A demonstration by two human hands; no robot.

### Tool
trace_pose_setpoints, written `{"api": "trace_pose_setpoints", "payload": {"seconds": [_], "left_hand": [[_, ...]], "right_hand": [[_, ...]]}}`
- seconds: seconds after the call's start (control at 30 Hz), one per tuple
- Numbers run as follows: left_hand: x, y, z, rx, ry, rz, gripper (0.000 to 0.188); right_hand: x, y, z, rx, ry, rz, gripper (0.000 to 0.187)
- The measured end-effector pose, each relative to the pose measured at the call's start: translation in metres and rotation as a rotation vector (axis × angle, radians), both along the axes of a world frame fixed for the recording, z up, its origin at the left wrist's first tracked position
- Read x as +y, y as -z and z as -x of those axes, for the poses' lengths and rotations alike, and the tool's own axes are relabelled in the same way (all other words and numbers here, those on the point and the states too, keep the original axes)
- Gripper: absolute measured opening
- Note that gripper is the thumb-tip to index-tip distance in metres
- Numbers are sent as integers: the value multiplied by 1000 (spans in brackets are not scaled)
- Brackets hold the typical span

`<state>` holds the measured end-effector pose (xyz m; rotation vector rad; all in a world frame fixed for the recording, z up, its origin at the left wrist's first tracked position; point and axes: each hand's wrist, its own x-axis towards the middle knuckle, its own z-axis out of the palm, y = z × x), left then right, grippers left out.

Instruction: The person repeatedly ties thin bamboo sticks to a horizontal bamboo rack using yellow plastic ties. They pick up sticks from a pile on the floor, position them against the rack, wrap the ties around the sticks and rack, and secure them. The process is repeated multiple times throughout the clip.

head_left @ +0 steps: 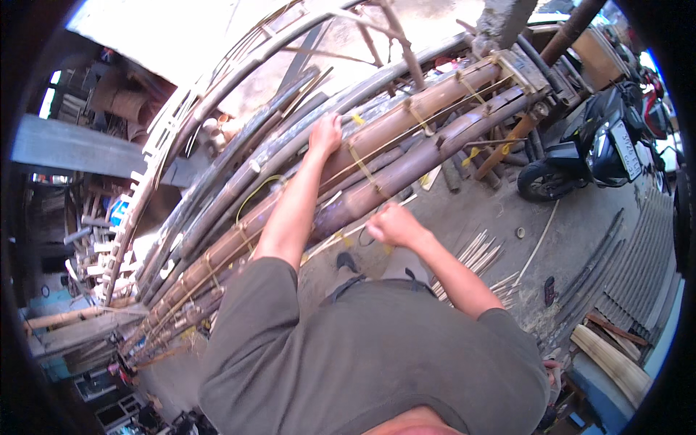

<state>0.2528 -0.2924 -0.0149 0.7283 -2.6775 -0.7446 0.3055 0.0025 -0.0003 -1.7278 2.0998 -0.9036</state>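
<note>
A long frame of thick brown bamboo poles (395, 129) runs slantwise before me, bound at intervals with yellowish ties. My left hand (326, 135) reaches over the frame to its far side, fingers curled; what they hold, if anything, is hidden. On the near side, my right hand (394, 225) is closed in a fist just below the darker near bamboo pole (355, 201). A thin dark loop shows beside its fingers, too small to name. Between the two hands a yellowish tie (366, 168) crosses the poles.
More long poles (239, 177) lie beyond the frame. A bundle of thin split sticks (475, 257) rests on the floor to my right. A parked motorcycle (594, 148) stands at the right, with corrugated sheets (638, 254) nearer. A concrete post (504, 25) rises at the back.
</note>
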Motion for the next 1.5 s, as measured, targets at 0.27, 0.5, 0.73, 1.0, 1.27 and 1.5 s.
{"api": "trace_pose_setpoints", "payload": {"seconds": [0.27, 0.5, 0.73, 1.0, 1.27, 1.5], "left_hand": [[-59, -61, -197, -320, -10, 18, 55], [-70, -29, -219, -430, 148, -82, 61], [-148, -21, -231, -526, 80, -20, 77], [-224, 5, -281, -720, 6, -170, 95], [-170, -96, -253, 177, -25, -1553, 27], [-193, -99, -275, -445, -421, 368, 36]], "right_hand": [[3, 10, -89, -9, 463, -173, 35], [-39, 7, -166, -150, 327, -192, 37], [-45, -2, -193, -257, 182, -270, 36], [-43, -5, -172, -268, 95, -305, 34], [-43, 3, -147, -287, 137, -255, 33], [-58, 5, -145, -301, -4, -326, 33]]}}
